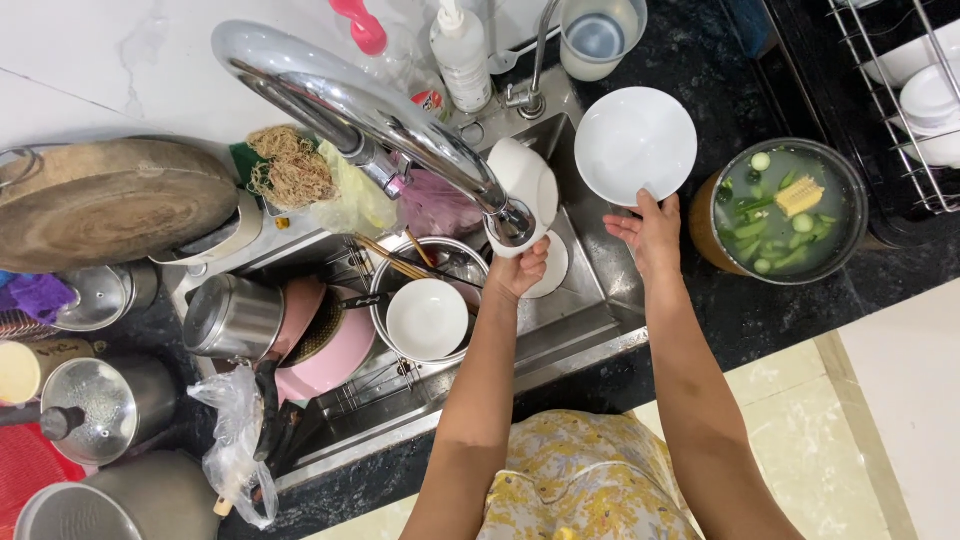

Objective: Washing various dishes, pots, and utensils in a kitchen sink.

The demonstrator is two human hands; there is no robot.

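My right hand [652, 232] grips the lower rim of a round white plate [634, 142], held up over the right side of the steel sink [585, 310]. My left hand [520, 268] holds a white bowl [527, 185] tilted on its side, partly hidden behind the chrome tap spout [380, 125]. A second white plate [552, 268] lies in the sink just below my left hand. In a metal pot [428, 262] to the left rests another white bowl [427, 318] with chopsticks [392, 258].
A pot of green vegetable soup with corn [783, 210] stands on the black counter at right. A wire dish rack [905, 100] holds white bowls at far right. Pink bowls [335, 345], steel pots [232, 317], a wooden board [105, 200] and soap bottles [462, 55] crowd the left and back.
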